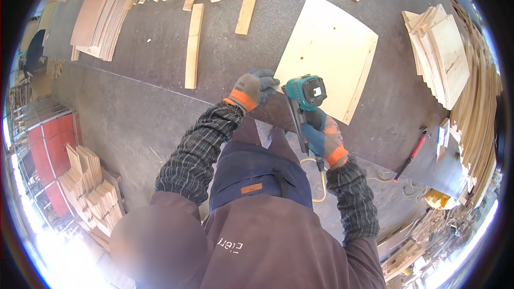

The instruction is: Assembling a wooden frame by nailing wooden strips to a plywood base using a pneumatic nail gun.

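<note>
My right hand (325, 138), in a grey and orange work glove, is closed round the handle of a teal pneumatic nail gun (304, 92). The gun's nose is over the near-left corner of a pale wooden panel (327, 48), close to my left fingers. At that same corner my gloved left hand (251, 89) is closed, its fingertips pinching the panel's edge. A wooden strip (360, 92) lines the panel's right edge. From the gun's handle hangs a yellow air hose (323, 187). The gun hides part of the near edge.
Loose wooden strips (249, 2) lie across the dark table (155, 64), with thin boards (99, 16) stacked at far left. To the right are more panels (444, 56), long slats (476, 112) and a red-handled hammer (415, 152). Wood pieces (88, 182) are piled at lower left.
</note>
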The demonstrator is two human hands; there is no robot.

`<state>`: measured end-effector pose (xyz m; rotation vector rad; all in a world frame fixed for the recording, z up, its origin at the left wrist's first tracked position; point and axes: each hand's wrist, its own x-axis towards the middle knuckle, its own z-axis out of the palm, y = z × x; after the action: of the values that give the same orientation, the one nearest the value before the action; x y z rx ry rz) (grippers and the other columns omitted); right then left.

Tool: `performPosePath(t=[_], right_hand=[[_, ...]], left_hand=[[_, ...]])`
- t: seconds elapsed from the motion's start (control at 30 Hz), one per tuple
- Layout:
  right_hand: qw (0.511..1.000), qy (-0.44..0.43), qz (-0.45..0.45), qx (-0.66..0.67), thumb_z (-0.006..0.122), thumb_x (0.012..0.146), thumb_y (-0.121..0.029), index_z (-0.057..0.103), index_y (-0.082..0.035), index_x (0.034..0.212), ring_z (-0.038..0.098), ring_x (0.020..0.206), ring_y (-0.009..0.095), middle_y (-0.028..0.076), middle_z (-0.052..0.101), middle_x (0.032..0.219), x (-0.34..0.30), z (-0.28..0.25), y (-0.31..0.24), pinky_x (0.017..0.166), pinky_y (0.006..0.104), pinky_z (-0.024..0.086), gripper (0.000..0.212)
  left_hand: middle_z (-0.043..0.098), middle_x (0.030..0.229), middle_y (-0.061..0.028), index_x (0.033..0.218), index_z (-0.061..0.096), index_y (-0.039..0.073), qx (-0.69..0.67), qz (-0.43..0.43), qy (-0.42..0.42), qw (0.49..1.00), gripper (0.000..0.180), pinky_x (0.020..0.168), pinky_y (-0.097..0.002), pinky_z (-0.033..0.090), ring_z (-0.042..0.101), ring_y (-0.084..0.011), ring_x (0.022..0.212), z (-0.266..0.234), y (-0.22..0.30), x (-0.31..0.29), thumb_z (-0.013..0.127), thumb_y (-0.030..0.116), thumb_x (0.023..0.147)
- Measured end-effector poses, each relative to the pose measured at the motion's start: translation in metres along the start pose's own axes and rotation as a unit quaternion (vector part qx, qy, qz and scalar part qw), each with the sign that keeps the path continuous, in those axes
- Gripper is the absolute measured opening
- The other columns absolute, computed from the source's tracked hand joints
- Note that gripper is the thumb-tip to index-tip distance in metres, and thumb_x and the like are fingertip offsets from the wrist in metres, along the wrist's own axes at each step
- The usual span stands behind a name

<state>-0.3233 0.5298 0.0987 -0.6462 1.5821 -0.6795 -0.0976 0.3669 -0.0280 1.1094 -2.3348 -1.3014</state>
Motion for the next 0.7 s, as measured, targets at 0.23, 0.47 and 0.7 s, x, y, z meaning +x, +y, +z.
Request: performPosePath(t=[0.23, 0.47, 0.7], right_hand=[[0.999, 0.011, -0.002, 0.044, 0.065, 0.091, -0.009, 0.066, -0.003, 0.131, 0.061, 0.079, 0.008, 0.001, 0.071, 0.099, -0.03, -0.021, 0.007, 0.066, 0.028, 0.052, 0.041], [0.992, 0.05, -0.043, 0.112, 0.062, 0.091, -0.006, 0.065, -0.004, 0.132, 0.056, 0.069, 0.008, -0.001, 0.063, 0.084, -0.055, -0.05, 0.045, 0.061, 0.0268, 0.048, 0.042], [0.984, 0.082, -0.055, 0.149, 0.063, 0.091, -0.005, 0.063, -0.002, 0.139, 0.057, 0.083, 0.007, 0.0, 0.07, 0.107, -0.077, -0.081, 0.083, 0.071, 0.0266, 0.051, 0.048]], left_hand=[[0.073, 0.126, -0.0143, 0.117, 0.079, 0.008, 0.058, 0.083, 0.041, 0.994, 0.033, 0.087, -0.0382, 0.063, 0.074, -0.0302, 0.103, 0.003, -0.003, 0.001, 0.085, 0.013, 0.086], [0.074, 0.123, -0.0144, 0.116, 0.078, 0.007, 0.017, 0.039, 0.031, 0.999, 0.032, 0.086, -0.0363, 0.063, 0.075, -0.0301, 0.102, 0.001, 0.013, -0.002, 0.085, 0.011, 0.085], [0.075, 0.12, -0.0138, 0.114, 0.078, 0.006, -0.062, -0.119, -0.005, 0.991, 0.03, 0.086, -0.0356, 0.063, 0.075, -0.0289, 0.101, 0.003, 0.031, -0.001, 0.086, 0.01, 0.085]])
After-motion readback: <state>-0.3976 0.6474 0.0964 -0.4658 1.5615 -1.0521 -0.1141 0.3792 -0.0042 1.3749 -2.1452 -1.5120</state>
